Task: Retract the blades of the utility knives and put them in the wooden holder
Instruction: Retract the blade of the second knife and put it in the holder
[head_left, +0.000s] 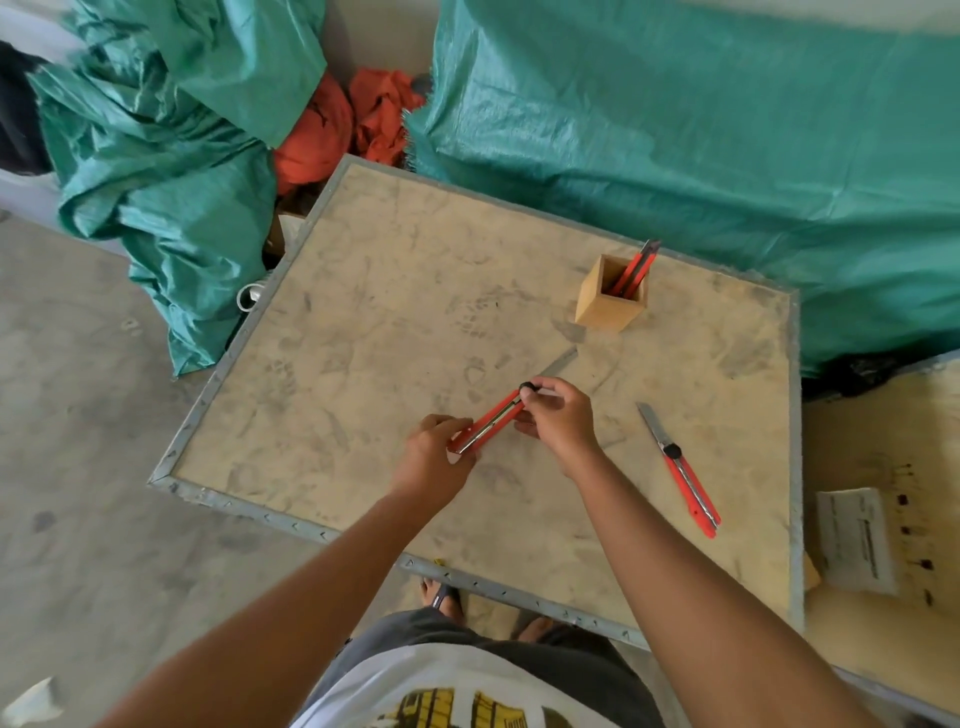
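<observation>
I hold a red utility knife over the middle of the plywood table. My left hand grips its rear end. My right hand pinches the front end at the black slider, and the grey blade sticks out toward the holder. A second red utility knife lies on the table to the right with its blade out, pointing away from me. The wooden holder stands at the far right of the table with two red knives upright inside.
Green tarpaulin covers bulky things behind and left of the table, with orange cloth between. A second board with a white paper lies to the right. My sandalled feet stand at the table's near edge on the concrete floor.
</observation>
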